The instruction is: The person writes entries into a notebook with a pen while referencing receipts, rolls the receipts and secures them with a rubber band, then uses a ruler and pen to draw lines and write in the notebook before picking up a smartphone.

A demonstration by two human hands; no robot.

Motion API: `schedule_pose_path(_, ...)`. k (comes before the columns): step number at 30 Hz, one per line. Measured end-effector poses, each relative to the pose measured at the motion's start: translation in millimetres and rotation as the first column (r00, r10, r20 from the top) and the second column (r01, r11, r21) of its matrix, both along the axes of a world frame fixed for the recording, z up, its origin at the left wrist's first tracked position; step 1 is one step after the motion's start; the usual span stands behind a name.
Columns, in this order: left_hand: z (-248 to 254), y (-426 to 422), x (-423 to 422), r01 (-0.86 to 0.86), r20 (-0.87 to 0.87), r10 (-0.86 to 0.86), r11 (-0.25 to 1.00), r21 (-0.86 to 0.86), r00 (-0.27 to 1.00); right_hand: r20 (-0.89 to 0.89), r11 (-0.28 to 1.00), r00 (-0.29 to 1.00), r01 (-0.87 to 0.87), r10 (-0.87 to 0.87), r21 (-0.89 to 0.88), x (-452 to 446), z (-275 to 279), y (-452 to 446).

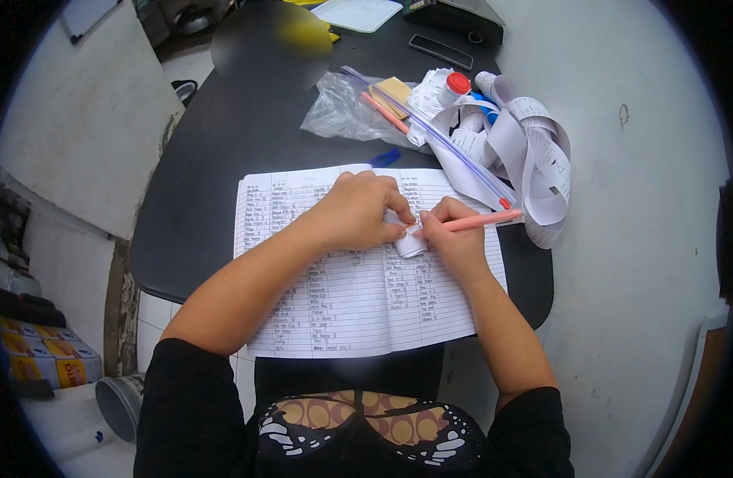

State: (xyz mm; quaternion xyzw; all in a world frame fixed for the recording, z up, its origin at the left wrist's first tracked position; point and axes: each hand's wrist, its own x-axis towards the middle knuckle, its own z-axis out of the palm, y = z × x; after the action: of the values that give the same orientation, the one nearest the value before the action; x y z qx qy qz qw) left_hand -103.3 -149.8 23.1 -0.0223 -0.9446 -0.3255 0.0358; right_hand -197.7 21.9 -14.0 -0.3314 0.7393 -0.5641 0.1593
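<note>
An open lined notebook with handwritten columns lies on the black table under both hands. My left hand rests over the middle of its pages, fingers closed on a small rolled slip of white paper. Gripped in my right hand is a pink pen, with its back end pointing right. The pen's tip is at the paper slip, partly hidden by my fingers. A blue pen cap lies just beyond the notebook's top edge.
Long curled receipt strips sit at the right, around a red-lidded container. Beside them are a clear plastic bag and a long bluish strip. Farther back are a phone, a white tray and a dark device.
</note>
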Motion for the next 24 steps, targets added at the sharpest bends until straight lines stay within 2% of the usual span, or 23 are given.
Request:
schedule_pose_path(3, 0.6, 0.3, 0.2, -0.001, 0.006, 0.001, 1.0, -0.004, 1.0, -0.037, 1.0, 0.999, 0.016, -0.016, 0.002, 1.8, 1.2, -1.1)
schedule_pose_path(6, 1.6, 0.1, -0.8, -0.001, 0.027, 0.001, 1.0, 0.003, 1.0, 0.071, 0.999, 0.997, 0.02, -0.018, -0.025, 0.4, 3.1, -0.3)
schedule_pose_path(9, 3.2, 0.7, -0.3, -0.002, 0.034, 0.002, 1.0, 0.007, 0.999, -0.052, 1.0, 0.999, 0.008, -0.007, 0.013, 0.1, 3.0, -0.6)
schedule_pose_path(12, 0.6, 0.0, -1.0, 0.007, 0.016, -0.007, 1.0, -0.006, 1.0, -0.014, 1.0, 1.0, -0.001, 0.001, 0.02, 0.9, 4.7, 0.1)
schedule_pose_path(15, -0.3, -0.3, -0.8, 0.012, 0.0, -0.012, 1.0, -0.018, 1.0, 0.127, 0.999, 0.992, 0.028, -0.024, -0.028, 1.4, 7.0, -0.5)
schedule_pose_path(18, 1.8, 0.6, -0.9, 0.008, 0.017, -0.008, 1.0, 0.001, 1.0, -0.01, 1.0, 1.0, 0.02, -0.02, -0.007, 1.4, 3.8, -1.1)
schedule_pose_path(24, -0.9, -0.1, 0.0, 0.018, -0.033, -0.019, 1.0, -0.016, 0.999, 0.007, 1.0, 1.0, 0.029, -0.029, -0.008, 1.3, 2.6, -0.9)
